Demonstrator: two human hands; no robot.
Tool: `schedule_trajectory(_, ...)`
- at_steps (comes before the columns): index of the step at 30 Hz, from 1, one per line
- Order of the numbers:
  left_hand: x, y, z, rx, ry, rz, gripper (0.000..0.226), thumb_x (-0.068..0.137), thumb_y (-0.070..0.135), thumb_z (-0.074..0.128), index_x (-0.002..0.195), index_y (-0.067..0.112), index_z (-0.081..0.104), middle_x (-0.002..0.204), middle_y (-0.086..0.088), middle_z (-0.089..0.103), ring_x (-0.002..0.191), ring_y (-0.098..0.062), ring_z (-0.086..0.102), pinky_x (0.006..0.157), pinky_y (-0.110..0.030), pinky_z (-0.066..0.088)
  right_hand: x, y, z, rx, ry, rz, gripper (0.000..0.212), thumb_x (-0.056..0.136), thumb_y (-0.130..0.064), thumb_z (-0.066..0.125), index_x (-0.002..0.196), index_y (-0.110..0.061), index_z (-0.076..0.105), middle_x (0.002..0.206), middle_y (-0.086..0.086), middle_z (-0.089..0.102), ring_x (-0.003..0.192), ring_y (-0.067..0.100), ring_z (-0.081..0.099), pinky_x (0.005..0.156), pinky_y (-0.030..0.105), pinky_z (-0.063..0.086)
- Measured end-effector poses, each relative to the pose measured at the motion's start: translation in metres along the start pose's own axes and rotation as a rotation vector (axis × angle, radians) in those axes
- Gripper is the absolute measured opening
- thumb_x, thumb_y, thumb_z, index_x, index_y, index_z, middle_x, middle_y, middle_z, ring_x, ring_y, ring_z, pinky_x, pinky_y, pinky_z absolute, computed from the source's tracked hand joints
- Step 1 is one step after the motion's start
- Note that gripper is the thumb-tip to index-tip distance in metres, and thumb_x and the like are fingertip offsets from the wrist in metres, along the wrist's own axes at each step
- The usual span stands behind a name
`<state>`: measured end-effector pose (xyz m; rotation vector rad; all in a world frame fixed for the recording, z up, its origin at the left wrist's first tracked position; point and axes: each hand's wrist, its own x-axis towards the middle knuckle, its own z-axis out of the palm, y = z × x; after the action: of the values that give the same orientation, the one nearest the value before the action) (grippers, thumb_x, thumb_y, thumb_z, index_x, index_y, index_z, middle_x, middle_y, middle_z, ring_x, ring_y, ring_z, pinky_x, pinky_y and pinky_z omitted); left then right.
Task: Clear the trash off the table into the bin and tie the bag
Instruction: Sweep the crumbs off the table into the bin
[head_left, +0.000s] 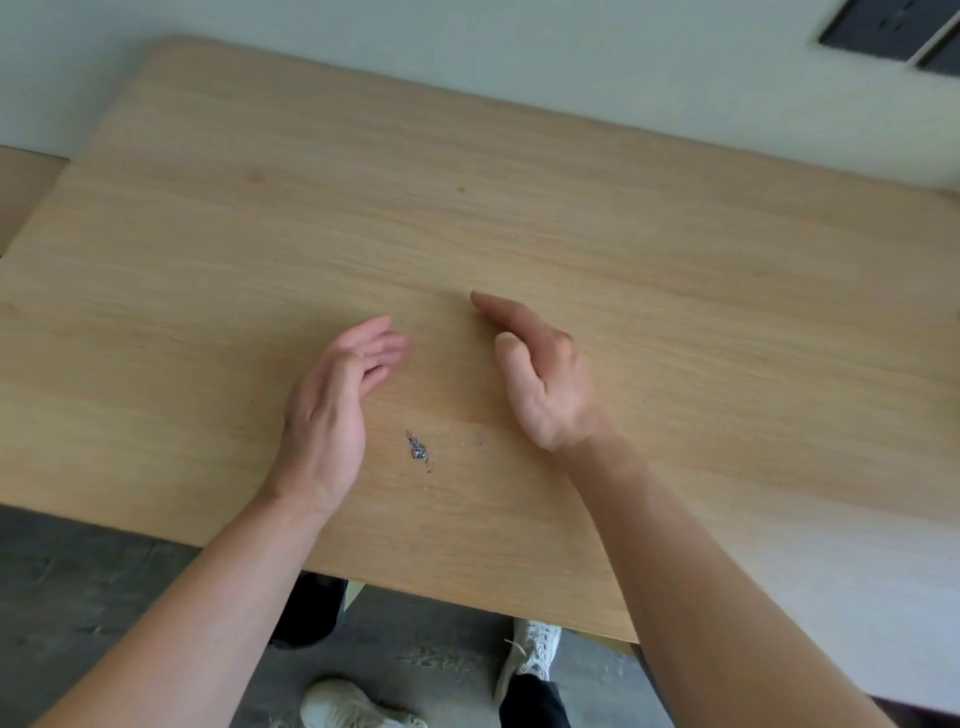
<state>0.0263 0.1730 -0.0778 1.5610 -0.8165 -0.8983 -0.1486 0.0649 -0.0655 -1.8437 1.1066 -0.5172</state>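
Observation:
A light wooden table (519, 218) fills most of the view. A small heap of grey crumbs and specks (418, 451) lies on it near the front edge, with a fainter smudge a little to its right. My left hand (332, 410) stands on its edge just left of the crumbs, fingers loosely curled and empty. My right hand (540, 374) stands on its edge to the right of them, palm facing left, fingers together, holding nothing. The crumbs lie between the two hands. No bin or bag is in view.
A pale wall runs behind the table, with a dark panel (893, 31) at the top right. Below the front edge are a grey floor, my white shoes (535, 649) and a black object (311, 608) under the table. Another wooden surface (21, 182) adjoins on the left.

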Motion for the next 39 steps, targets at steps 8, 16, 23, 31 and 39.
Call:
schedule_trajectory(8,0.006,0.001,-0.020,-0.044,0.115,-0.015,0.049,0.097,0.026,0.027,0.132,0.022,0.061,0.126,0.000,0.072,0.123,-0.012,0.066,0.104,-0.028,0.050,-0.051,-0.043,0.083,0.095,-0.207,-0.125,0.059,0.095,-0.036,0.036,0.148,-0.018,0.054,0.147,0.004,0.064,0.133,0.016,0.061,0.109,0.030,0.050)
schedule_trajectory(16,0.002,-0.002,-0.041,-0.050,0.097,-0.021,0.047,0.100,0.030,0.024,0.126,0.028,0.063,0.125,-0.005,0.073,0.121,-0.016,0.068,0.105,-0.035,0.051,-0.032,-0.023,0.042,0.086,-0.059,-0.065,0.062,0.096,-0.040,0.033,0.151,-0.021,0.053,0.152,-0.006,0.060,0.141,0.003,0.052,0.118,0.022,0.042)
schedule_trajectory(23,-0.009,-0.005,-0.065,-0.056,0.144,-0.054,0.049,0.100,0.023,0.027,0.132,0.019,0.065,0.121,-0.002,0.076,0.118,-0.016,0.069,0.101,-0.032,0.053,-0.064,-0.056,0.126,0.076,-0.114,-0.152,0.060,0.096,-0.038,0.034,0.145,-0.013,0.058,0.148,0.001,0.064,0.138,0.012,0.059,0.111,0.033,0.050)
schedule_trajectory(31,-0.020,-0.004,-0.089,-0.024,0.143,0.005,0.052,0.103,0.024,0.023,0.139,0.012,0.059,0.125,-0.003,0.073,0.120,-0.015,0.068,0.103,-0.032,0.052,-0.050,-0.074,0.112,0.339,-0.160,-0.093,0.060,0.095,-0.040,0.034,0.143,-0.019,0.061,0.142,-0.001,0.068,0.135,0.008,0.060,0.114,0.030,0.048)
schedule_trajectory(39,-0.032,-0.011,-0.099,0.017,0.126,-0.008,0.048,0.111,0.014,0.020,0.143,0.012,0.056,0.129,0.000,0.071,0.122,-0.010,0.066,0.106,-0.029,0.052,0.051,-0.031,0.048,0.052,-0.026,-0.052,0.059,0.091,-0.044,0.034,0.131,-0.022,0.070,0.137,-0.003,0.071,0.134,0.013,0.061,0.119,0.045,0.042)
